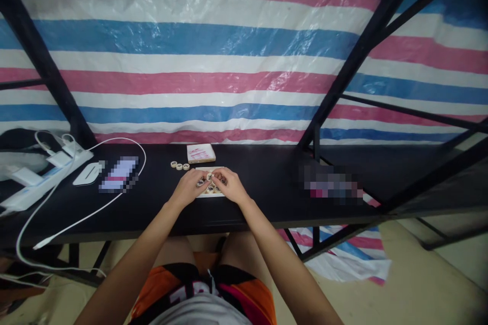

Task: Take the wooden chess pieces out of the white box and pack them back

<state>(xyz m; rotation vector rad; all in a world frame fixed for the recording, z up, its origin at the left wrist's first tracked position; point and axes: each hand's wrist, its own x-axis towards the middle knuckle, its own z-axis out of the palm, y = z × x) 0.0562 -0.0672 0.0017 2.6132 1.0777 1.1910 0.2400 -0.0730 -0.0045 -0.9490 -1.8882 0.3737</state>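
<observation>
Both my hands rest on a black table (267, 193), over a small pale tray (209, 192) that holds several round wooden game pieces. My left hand (189, 187) curls its fingers over the pieces on the tray's left side. My right hand (230, 186) pinches at the pieces on the right, its fingertips meeting those of the left. What each finger grips is too small to make out. Three loose round pieces (179, 165) lie in a row just beyond the left hand. A pale box lid (201, 153) with red print lies behind the tray.
At the left lie a white power strip (46, 175) with plugs, white cables (87, 213), a white mouse-like device (86, 173) and a blurred phone (118, 174). A blurred object (331, 183) sits at the right. Black metal frame bars (354, 61) cross before a striped tarp.
</observation>
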